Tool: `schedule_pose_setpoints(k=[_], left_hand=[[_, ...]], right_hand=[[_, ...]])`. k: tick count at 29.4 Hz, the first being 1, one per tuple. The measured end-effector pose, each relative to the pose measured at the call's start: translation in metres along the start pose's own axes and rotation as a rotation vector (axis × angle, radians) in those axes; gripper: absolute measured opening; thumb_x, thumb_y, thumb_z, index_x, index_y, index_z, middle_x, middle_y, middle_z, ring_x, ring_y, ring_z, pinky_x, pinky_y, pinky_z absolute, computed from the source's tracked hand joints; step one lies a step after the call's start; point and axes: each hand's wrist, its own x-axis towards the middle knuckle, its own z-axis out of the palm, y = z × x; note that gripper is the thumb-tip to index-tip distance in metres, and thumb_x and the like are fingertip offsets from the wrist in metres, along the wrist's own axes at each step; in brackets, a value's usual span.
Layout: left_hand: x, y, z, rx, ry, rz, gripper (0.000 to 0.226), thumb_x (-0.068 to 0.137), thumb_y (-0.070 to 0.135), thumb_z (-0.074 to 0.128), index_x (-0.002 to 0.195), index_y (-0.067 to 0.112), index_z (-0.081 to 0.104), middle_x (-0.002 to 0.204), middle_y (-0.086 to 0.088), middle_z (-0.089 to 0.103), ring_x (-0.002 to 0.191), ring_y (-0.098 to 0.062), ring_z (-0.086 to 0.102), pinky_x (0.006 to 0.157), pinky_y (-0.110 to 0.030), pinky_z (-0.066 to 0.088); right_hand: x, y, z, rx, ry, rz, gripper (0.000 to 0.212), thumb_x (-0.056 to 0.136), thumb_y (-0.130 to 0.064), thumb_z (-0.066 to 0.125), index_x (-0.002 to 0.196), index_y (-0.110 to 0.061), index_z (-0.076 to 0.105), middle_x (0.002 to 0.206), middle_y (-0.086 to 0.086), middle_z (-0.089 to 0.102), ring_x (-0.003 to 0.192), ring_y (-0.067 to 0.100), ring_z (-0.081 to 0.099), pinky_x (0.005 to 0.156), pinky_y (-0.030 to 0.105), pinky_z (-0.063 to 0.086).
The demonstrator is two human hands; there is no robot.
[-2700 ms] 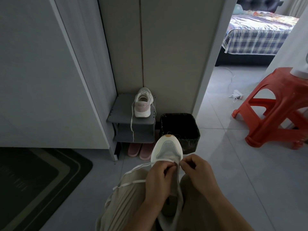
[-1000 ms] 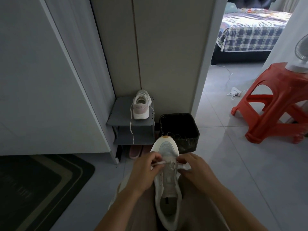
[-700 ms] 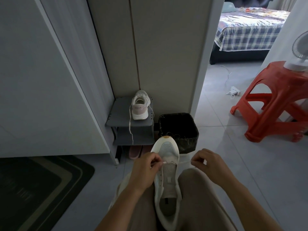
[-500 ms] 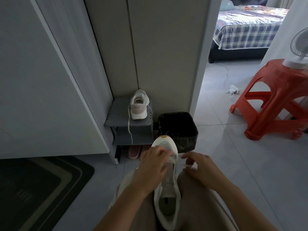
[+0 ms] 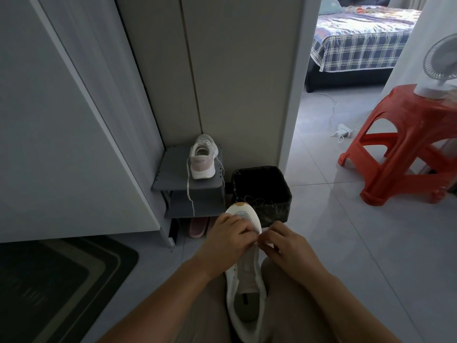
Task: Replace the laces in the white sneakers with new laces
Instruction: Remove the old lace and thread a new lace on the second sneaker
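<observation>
A white sneaker (image 5: 244,288) lies between my knees, toe pointing away. My left hand (image 5: 228,240) covers its forefoot with the fingers curled over the eyelet area. My right hand (image 5: 284,243) sits on the shoe's right side, fingertips pinching a white lace (image 5: 268,245) near the front eyelets. Both hands meet over the shoe and hide most of the lace. The second white sneaker (image 5: 203,157), with a pink heel, stands on a grey shoe rack (image 5: 173,179); its loose lace (image 5: 189,191) hangs over the rack's front edge.
A black bin (image 5: 262,191) stands just past the sneaker's toe. Pink slippers (image 5: 197,226) lie under the rack. A red plastic stool (image 5: 405,144) with a small fan (image 5: 440,68) is at the right. A dark mat (image 5: 57,285) lies at the left, cabinet panels behind.
My right hand pulled out to the right with the lace, then came back to the shoe. My left hand moved forward over the toe area. Both hands are close together again.
</observation>
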Motion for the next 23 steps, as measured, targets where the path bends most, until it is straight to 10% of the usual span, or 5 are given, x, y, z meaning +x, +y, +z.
schedule_pose_setpoints(k=[11, 16, 23], left_hand=[[-0.011, 0.01, 0.0, -0.194, -0.014, -0.278, 0.012, 0.084, 0.031, 0.052, 0.083, 0.023, 0.062, 0.094, 0.011, 0.041, 0.089, -0.005, 0.044, 0.085, -0.018, 0.025], [-0.018, 0.015, 0.0, -0.246, -0.003, -0.373, 0.004, 0.084, 0.033, 0.052, 0.087, 0.032, 0.05, 0.094, 0.013, 0.038, 0.091, -0.001, 0.04, 0.083, -0.012, 0.022], [-0.009, 0.019, -0.003, -0.223, -0.074, -0.436, 0.028, 0.079, 0.042, 0.043, 0.08, 0.02, 0.062, 0.09, 0.014, 0.035, 0.089, 0.0, 0.031, 0.078, -0.02, 0.027]], right_hand=[[0.001, -0.003, 0.0, -0.127, 0.06, -0.097, 0.035, 0.093, -0.036, 0.036, 0.083, -0.019, 0.065, 0.08, -0.004, 0.06, 0.06, 0.006, 0.057, 0.051, 0.009, 0.044], [0.005, -0.01, -0.003, 0.081, -0.154, 0.22, 0.017, 0.095, -0.025, 0.046, 0.102, -0.016, 0.058, 0.095, -0.007, 0.051, 0.08, 0.005, 0.049, 0.067, 0.007, 0.037], [0.03, -0.019, -0.022, 0.531, -0.463, 0.685, 0.024, 0.091, -0.018, 0.049, 0.068, -0.014, 0.052, 0.067, -0.001, 0.048, 0.059, 0.008, 0.042, 0.056, 0.018, 0.033]])
